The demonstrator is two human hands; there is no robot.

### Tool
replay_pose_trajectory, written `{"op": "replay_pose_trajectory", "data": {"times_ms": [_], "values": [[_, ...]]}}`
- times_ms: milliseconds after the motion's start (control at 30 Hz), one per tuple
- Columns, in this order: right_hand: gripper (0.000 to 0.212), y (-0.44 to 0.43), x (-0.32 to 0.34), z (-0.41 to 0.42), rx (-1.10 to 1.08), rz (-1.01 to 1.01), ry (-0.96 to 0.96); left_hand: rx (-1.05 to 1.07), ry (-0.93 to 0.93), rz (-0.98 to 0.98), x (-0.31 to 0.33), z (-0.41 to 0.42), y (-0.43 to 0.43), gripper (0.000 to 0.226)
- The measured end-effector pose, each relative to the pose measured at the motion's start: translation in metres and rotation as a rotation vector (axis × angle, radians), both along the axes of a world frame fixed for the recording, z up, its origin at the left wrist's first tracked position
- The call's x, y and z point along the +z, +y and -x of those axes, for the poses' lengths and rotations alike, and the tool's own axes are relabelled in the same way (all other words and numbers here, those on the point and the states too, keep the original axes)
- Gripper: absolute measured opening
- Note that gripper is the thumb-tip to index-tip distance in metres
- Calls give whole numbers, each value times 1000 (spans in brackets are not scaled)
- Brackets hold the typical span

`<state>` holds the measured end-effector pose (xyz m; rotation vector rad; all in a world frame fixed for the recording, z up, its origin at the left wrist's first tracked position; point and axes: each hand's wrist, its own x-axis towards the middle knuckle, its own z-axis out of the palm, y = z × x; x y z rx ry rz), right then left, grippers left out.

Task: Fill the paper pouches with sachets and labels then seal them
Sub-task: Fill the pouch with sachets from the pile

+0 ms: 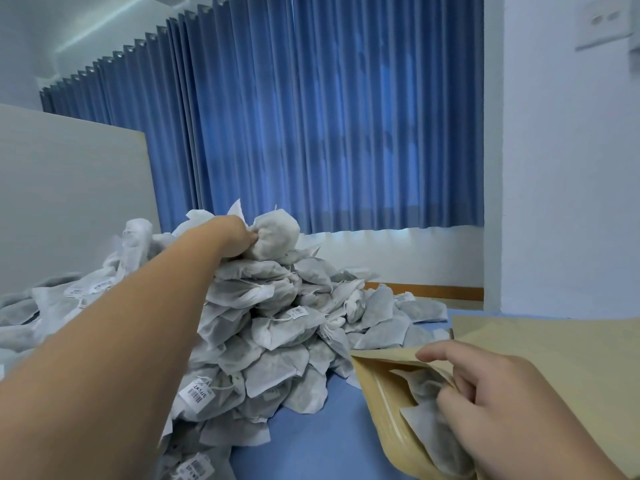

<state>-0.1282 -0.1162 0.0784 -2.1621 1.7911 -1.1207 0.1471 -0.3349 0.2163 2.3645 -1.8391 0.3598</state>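
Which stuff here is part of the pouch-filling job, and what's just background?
In the job:
left hand gripping a sachet
sachet pile
barcode label
right hand holding the open paper pouch

Background:
blue curtain
white panel
wall socket

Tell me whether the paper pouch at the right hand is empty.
No: the right hand grips the mouth of the paper pouch, and grey sachets already lie inside it.
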Motion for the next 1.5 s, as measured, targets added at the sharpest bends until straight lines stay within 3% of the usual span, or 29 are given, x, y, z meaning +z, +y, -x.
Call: {"op": "replay_pose_trajectory", "data": {"times_ms": [100, 233, 400, 567, 700, 833, 967, 1067, 1200, 1267, 1400, 1500], "values": [[39, 1, 0, 0, -5, 10, 15, -96, -108, 77, -6, 1, 4, 46], [33, 5, 4, 2, 3, 33, -8, -420, 118, 273, -17, -2, 20, 45], [35, 8, 11, 11, -33, 27, -35, -799, 202, 505, -37, 20, 71, 42], [30, 6, 14, 25, -111, 3, -12, -1071, 292, 529, -96, 38, 140, 37], [29, 3, 11, 34, -194, -62, 136, -1080, 295, 447, -155, 36, 171, 42], [24, 4, 13, 37, -200, -79, 178, -1131, 286, 191, -196, 31, 186, 41], [22, 4, 16, 37, -196, -50, 162, -1042, 189, -69, -214, 34, 198, 44], [23, 4, 15, 36, -194, -44, 163, -1011, 252, -59, -210, 39, 207, 49], [23, 5, 13, 33, -180, -40, 169, -1007, 300, -58, -211, 55, 223, 33], [23, 5, 13, 32, -178, -35, 176, -959, 285, -48, -215, 65, 231, 40], [23, 5, 13, 31, -169, -36, 171, -918, 146, -79, -229, 74, 236, 80], [23, 7, 13, 31, -150, -30, 157, -930, 134, -86, -231, 70, 230, 68]]}}
